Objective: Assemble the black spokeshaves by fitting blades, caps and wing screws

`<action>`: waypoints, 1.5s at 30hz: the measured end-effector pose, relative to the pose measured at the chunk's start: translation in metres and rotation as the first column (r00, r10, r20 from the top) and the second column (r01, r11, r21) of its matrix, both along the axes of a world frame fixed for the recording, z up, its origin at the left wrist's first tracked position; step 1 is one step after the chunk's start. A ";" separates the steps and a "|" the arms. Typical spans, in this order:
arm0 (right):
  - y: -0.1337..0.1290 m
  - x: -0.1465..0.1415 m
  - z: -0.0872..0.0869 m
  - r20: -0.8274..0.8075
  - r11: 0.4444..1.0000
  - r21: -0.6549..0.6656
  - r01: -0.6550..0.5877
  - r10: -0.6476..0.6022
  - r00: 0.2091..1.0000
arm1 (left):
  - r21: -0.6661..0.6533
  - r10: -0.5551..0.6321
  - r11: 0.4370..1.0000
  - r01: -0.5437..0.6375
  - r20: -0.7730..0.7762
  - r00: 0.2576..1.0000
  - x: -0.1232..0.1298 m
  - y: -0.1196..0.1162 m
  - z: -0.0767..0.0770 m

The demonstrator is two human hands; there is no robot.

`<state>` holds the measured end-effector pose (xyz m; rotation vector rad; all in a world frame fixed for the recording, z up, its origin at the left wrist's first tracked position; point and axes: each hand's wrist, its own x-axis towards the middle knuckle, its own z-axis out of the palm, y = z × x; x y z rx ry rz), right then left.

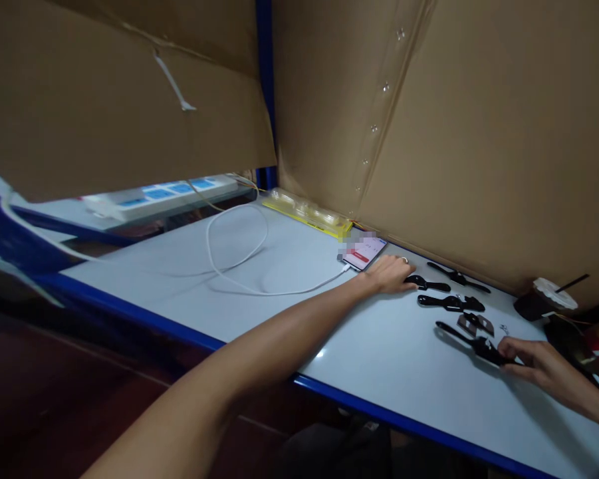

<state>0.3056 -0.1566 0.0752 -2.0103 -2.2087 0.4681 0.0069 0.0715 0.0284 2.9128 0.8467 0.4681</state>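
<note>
In the head view, a dark cup [532, 305] with a whitish cover [556, 291] and thin black straw [573, 283] stands at the back right, contents unclear. A clear moulded plastic pack [306, 209] with yellow edging lies beside the cardboard wall [479, 153]. On the smooth, pale surface [389, 359], the left hand [393, 274] covers one end of a glossy black tool [433, 286]; whether it grips, I cannot tell. The right hand [531, 360] pinches a slim-handled black tool [471, 339] near brown plates [467, 325].

A pale table [403, 372] carries black tools [451, 304], a phone [363, 254].
</note>
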 end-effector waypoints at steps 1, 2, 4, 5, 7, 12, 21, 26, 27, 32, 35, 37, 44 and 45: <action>-0.005 -0.006 -0.002 -0.004 1.000 -0.030 0.009 -0.009 1.000 | 0.021 0.007 1.000 -0.007 0.023 1.000 0.000 -0.003 0.002; -0.009 -0.013 -0.004 0.002 0.999 -0.041 0.011 -0.011 1.000 | 0.043 0.010 0.999 -0.012 0.048 0.999 0.001 -0.006 0.005; -0.011 -0.025 -0.006 0.009 1.000 -0.007 0.002 -0.002 1.000 | 0.085 -0.006 0.996 -0.002 0.094 0.996 0.003 -0.019 0.010; -0.010 -0.031 -0.007 0.029 1.000 0.020 -0.012 0.011 1.000 | 0.099 -0.026 0.995 0.016 0.109 0.994 0.004 -0.027 0.012; -0.005 -0.041 -0.008 0.053 0.996 0.076 -0.041 0.037 0.998 | 0.118 -0.099 0.989 0.086 0.115 0.988 0.007 -0.044 0.015; 0.020 -0.063 -0.014 0.055 0.979 0.186 -0.088 0.079 0.995 | 0.117 -0.290 0.952 0.283 0.052 0.956 0.014 -0.076 0.009; 0.051 -0.093 -0.040 0.123 0.897 0.405 -0.176 0.137 0.983 | 0.043 -0.300 0.953 0.299 0.021 0.954 0.010 -0.071 -0.004; 0.056 -0.098 -0.047 0.195 0.836 0.490 -0.248 0.173 0.965 | -0.043 -0.217 0.975 0.219 0.034 0.976 0.011 -0.083 -0.004; 0.055 -0.099 -0.049 0.200 0.821 0.510 -0.258 0.179 0.963 | -0.054 -0.199 0.978 0.200 0.036 0.979 0.012 -0.087 -0.004; 0.040 -0.103 -0.054 0.204 0.767 0.588 -0.259 0.169 0.964 | -0.106 -0.198 0.974 0.200 0.032 0.980 0.012 -0.105 -0.003; 0.034 -0.107 -0.052 0.175 0.775 0.591 -0.225 0.150 0.973 | -0.140 -0.226 0.964 0.228 0.030 0.974 0.010 -0.109 -0.002; 0.033 -0.110 -0.050 0.135 0.800 0.571 -0.185 0.131 0.982 | -0.169 -0.233 0.956 0.238 0.048 0.971 0.008 -0.108 -0.001; 0.035 -0.115 -0.047 0.085 0.802 0.561 -0.207 0.192 0.978 | -0.100 -0.361 0.925 0.366 0.065 0.930 0.004 -0.104 -0.007; 0.035 -0.115 -0.048 0.083 0.805 0.552 -0.218 0.207 0.975 | -0.090 -0.363 0.925 0.370 0.080 0.928 0.003 -0.103 -0.009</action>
